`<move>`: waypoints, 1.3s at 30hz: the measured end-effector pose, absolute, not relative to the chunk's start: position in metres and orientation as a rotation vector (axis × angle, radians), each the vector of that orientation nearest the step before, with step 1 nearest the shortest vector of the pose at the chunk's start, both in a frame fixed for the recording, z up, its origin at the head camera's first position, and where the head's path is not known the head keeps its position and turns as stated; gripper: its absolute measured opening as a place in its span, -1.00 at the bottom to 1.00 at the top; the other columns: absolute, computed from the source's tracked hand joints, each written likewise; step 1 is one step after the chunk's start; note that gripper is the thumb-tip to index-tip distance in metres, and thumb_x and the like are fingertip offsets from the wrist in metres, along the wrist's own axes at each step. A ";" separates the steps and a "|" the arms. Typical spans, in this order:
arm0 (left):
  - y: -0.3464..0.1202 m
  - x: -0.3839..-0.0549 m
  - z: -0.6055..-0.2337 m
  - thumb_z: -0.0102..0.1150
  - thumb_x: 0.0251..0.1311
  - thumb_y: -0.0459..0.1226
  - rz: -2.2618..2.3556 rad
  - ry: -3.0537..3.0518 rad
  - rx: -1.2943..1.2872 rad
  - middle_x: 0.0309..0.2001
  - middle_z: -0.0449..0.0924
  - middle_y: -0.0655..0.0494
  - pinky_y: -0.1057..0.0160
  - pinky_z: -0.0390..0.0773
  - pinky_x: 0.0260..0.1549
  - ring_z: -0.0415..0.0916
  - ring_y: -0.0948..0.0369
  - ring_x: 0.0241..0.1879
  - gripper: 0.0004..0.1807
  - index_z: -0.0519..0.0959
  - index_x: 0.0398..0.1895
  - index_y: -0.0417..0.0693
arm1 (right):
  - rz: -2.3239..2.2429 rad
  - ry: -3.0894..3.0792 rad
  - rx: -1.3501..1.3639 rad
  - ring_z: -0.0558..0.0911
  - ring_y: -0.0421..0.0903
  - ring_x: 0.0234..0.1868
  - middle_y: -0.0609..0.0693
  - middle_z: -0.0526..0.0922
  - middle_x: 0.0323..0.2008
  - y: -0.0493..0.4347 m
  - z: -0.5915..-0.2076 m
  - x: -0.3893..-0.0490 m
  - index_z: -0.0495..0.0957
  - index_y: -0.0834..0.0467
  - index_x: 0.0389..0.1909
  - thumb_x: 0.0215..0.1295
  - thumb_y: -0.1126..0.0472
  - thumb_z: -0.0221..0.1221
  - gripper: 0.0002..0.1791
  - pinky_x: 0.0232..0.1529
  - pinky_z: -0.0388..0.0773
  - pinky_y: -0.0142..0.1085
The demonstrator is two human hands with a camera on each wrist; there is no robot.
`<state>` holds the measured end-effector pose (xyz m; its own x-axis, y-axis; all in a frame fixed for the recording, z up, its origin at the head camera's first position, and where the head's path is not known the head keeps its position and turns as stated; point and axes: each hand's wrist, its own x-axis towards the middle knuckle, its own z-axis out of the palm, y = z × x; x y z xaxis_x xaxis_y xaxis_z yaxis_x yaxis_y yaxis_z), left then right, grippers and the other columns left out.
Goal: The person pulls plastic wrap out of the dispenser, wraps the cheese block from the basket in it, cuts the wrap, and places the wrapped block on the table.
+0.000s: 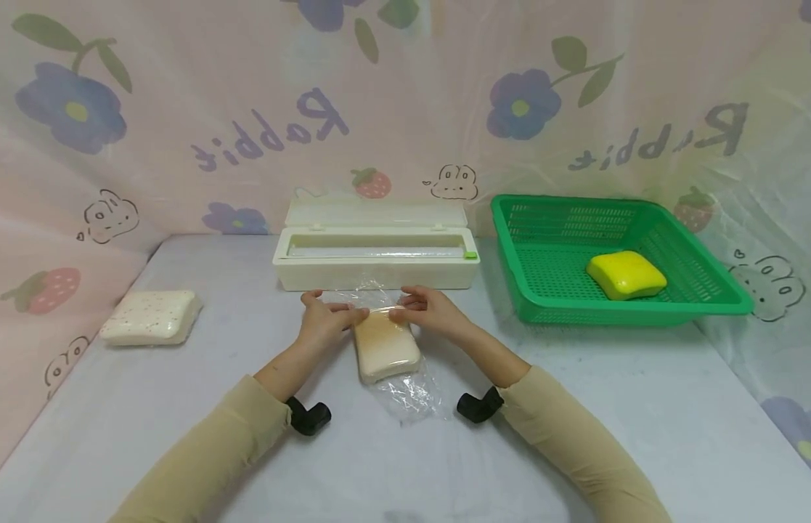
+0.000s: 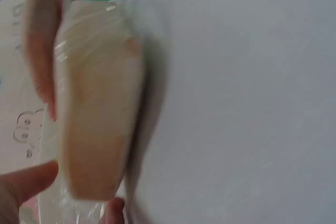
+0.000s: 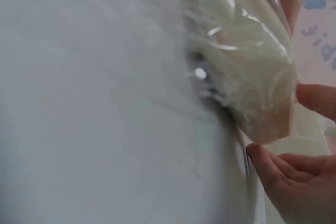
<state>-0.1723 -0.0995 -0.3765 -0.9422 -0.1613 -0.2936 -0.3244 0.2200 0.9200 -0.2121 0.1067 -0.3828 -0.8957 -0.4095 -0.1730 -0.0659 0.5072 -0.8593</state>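
Observation:
A cream-and-tan block shaped like a slice of bread [image 1: 385, 345] lies at the middle of the table, with clear cling film [image 1: 412, 396] around it and spreading past its near and far ends. At its far left corner, my left hand [image 1: 322, 323] has the thumb by the edge and the fingers beyond, pinching the film. My right hand [image 1: 434, 314] does likewise at the far right corner. Creased film covers the bread-shaped block [image 3: 252, 66] in the right wrist view. The left wrist view shows its tan side [image 2: 100, 114], with thumb and fingertip around the far end.
Right behind the hands stands a white cling film dispenser [image 1: 379, 276], lid up and roll inside. A green basket [image 1: 529, 309] at the right holds a yellow block [image 1: 627, 274]. A white speckled block [image 1: 150, 317] lies at the left. Patterned cloth hangs behind.

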 end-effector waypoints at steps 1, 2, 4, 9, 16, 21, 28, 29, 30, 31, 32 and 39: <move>-0.102 -0.173 -0.375 0.36 0.05 -0.21 1.780 2.330 -0.451 0.17 0.44 -0.36 0.09 0.37 0.22 0.57 -0.03 -0.02 0.03 -0.12 0.40 -0.37 | -1.360 2.364 -0.392 0.50 0.09 0.22 0.17 0.51 0.20 0.106 -0.383 -0.214 0.25 0.25 0.36 0.18 0.02 0.28 -0.22 0.26 0.39 -0.06; -0.105 -0.174 -0.375 0.35 0.06 -0.19 1.743 2.312 -0.425 0.20 0.40 -0.37 0.07 0.35 0.24 0.57 -0.05 0.00 0.01 -0.09 0.40 -0.41 | -1.378 2.331 -0.382 0.49 0.09 0.23 0.17 0.50 0.21 0.105 -0.384 -0.216 0.26 0.23 0.36 0.19 0.04 0.28 -0.24 0.29 0.36 -0.05; -0.109 -0.177 -0.374 0.33 0.08 -0.18 1.691 2.277 -0.350 0.25 0.34 -0.38 0.05 0.37 0.24 0.56 -0.06 0.03 -0.08 0.06 0.36 -0.48 | -1.408 2.274 -0.361 0.47 0.08 0.25 0.17 0.49 0.23 0.104 -0.384 -0.218 0.29 0.20 0.35 0.19 0.07 0.28 -0.27 0.32 0.31 -0.04; -0.113 -0.180 -0.377 0.29 0.11 -0.19 1.652 2.293 -0.218 0.20 0.43 -0.28 0.08 0.42 0.19 0.49 -0.04 0.12 -0.35 0.38 0.21 -0.40 | -1.481 2.145 -0.310 0.56 -0.05 0.09 0.18 0.58 0.12 0.100 -0.384 -0.222 0.35 0.22 0.31 0.23 0.13 0.24 -0.36 0.23 0.40 -0.17; -0.109 -0.187 -0.380 0.27 0.15 -0.31 1.702 2.342 -0.093 0.06 0.61 -0.14 0.28 0.50 -0.02 0.55 0.14 0.00 -0.58 0.52 0.08 -0.28 | -1.585 2.115 -0.233 0.59 -0.17 -0.08 0.16 0.63 0.02 0.095 -0.386 -0.223 0.46 0.31 0.18 0.21 0.25 0.22 -0.50 0.02 0.48 -0.35; -0.102 -0.193 -0.378 0.24 0.14 -0.43 1.773 2.376 -0.038 -0.02 0.65 -0.18 0.47 0.50 -0.23 0.58 0.31 -0.21 -0.65 0.53 0.02 -0.34 | -1.675 2.184 -0.248 0.61 -0.09 0.02 0.15 0.66 0.01 0.094 -0.388 -0.223 0.56 0.32 0.02 0.19 0.33 0.24 -0.64 0.13 0.45 -0.30; -0.096 -0.199 -0.378 0.24 0.11 -0.49 1.825 2.457 0.027 -0.04 0.64 -0.23 0.34 0.61 -0.15 0.65 0.05 -0.07 -0.62 0.51 0.04 -0.35 | -1.759 2.244 -0.333 0.66 -0.11 -0.05 0.20 0.66 -0.02 0.095 -0.387 -0.225 0.55 0.39 -0.04 0.19 0.38 0.24 -0.69 0.05 0.53 -0.32; -0.096 -0.199 -0.378 0.26 0.11 -0.47 1.807 2.475 0.016 -0.01 0.63 -0.22 0.29 0.61 -0.11 0.63 0.02 -0.03 -0.58 0.49 0.08 -0.33 | -1.759 2.243 -0.340 0.66 -0.11 -0.06 0.21 0.66 -0.01 0.095 -0.388 -0.225 0.54 0.39 -0.03 0.19 0.39 0.23 -0.68 0.05 0.53 -0.31; -0.097 -0.199 -0.378 0.26 0.11 -0.45 1.801 2.480 0.004 0.02 0.61 -0.22 0.26 0.60 -0.06 0.61 -0.01 0.01 -0.54 0.47 0.12 -0.29 | -1.758 2.240 -0.341 0.66 -0.12 -0.06 0.21 0.65 0.00 0.096 -0.388 -0.225 0.54 0.39 -0.01 0.18 0.39 0.23 -0.66 0.06 0.53 -0.31; -0.097 -0.199 -0.378 0.27 0.10 -0.43 1.803 2.477 -0.010 0.05 0.59 -0.21 0.23 0.59 -0.02 0.59 -0.02 0.04 -0.49 0.45 0.17 -0.27 | -1.756 2.238 -0.346 0.65 -0.12 -0.06 0.21 0.64 0.01 0.096 -0.388 -0.225 0.54 0.38 0.01 0.18 0.39 0.23 -0.65 0.08 0.52 -0.30; -0.098 -0.199 -0.377 0.28 0.10 -0.42 1.808 2.472 -0.023 0.08 0.58 -0.21 0.20 0.57 0.02 0.58 -0.03 0.06 -0.46 0.43 0.21 -0.23 | -1.753 2.236 -0.354 0.65 -0.12 -0.04 0.21 0.63 0.03 0.097 -0.388 -0.225 0.53 0.37 0.03 0.18 0.39 0.23 -0.63 0.11 0.51 -0.28; -0.104 -0.192 -0.374 0.24 0.15 -0.42 1.803 2.494 0.126 0.09 0.56 -0.22 0.16 0.53 0.10 0.54 -0.05 0.10 -0.50 0.44 0.20 -0.23 | -1.725 2.211 -0.555 0.54 0.11 0.18 0.23 0.53 0.16 0.107 -0.385 -0.224 0.44 0.36 0.16 0.23 0.41 0.12 -0.55 0.21 0.45 -0.17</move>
<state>-0.1921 -0.1045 -0.3741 -0.9948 0.1021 -0.0020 0.0301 0.3119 0.9497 -0.2244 0.1067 -0.3847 -0.8862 -0.4630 0.0136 -0.1259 0.2125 -0.9690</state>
